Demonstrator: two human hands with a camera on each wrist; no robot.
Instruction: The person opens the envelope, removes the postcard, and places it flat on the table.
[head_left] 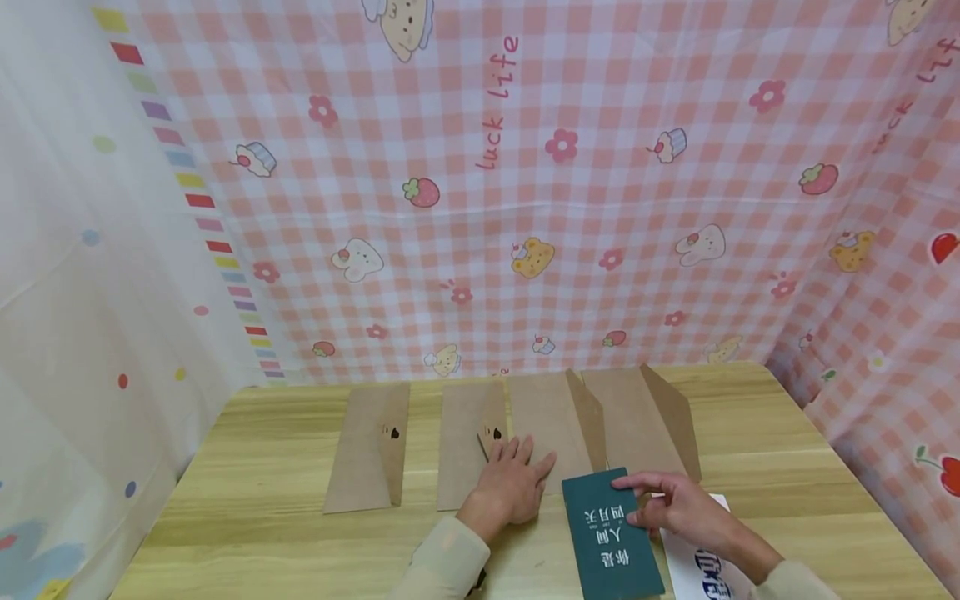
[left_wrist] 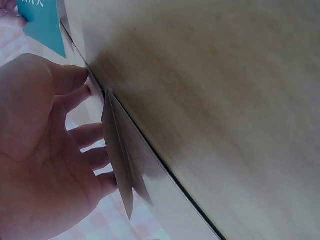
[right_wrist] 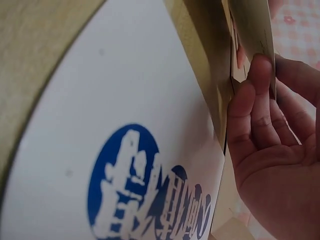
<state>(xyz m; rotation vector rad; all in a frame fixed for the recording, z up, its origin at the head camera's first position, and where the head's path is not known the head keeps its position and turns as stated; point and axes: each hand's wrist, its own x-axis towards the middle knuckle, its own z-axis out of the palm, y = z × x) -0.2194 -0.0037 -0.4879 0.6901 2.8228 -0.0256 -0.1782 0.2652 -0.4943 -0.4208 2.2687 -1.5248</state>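
My right hand (head_left: pixel 686 510) pinches a dark green card (head_left: pixel 592 508) with white writing near its upper right corner; in the right wrist view thumb and fingers lie on opposite faces of the card (right_wrist: pixel 254 30). The left hand (head_left: pixel 508 490) lies spread, fingers straight, across the edges of the second brown paper envelope (head_left: pixel 459 467) and the third brown envelope (head_left: pixel 543 417). That third envelope has its flap standing up on the right side. Below the right hand is a white card (head_left: pixel 686 557) with blue print, partly covered by the hand and the green card.
A fourth brown envelope (head_left: pixel 622 417) with a raised flap lies at the right of the row. Another envelope (head_left: pixel 360 458), flap folded down, lies at the far left. The wooden table (head_left: pixel 247 500) backs onto a pink checked curtain (head_left: pixel 480 225).
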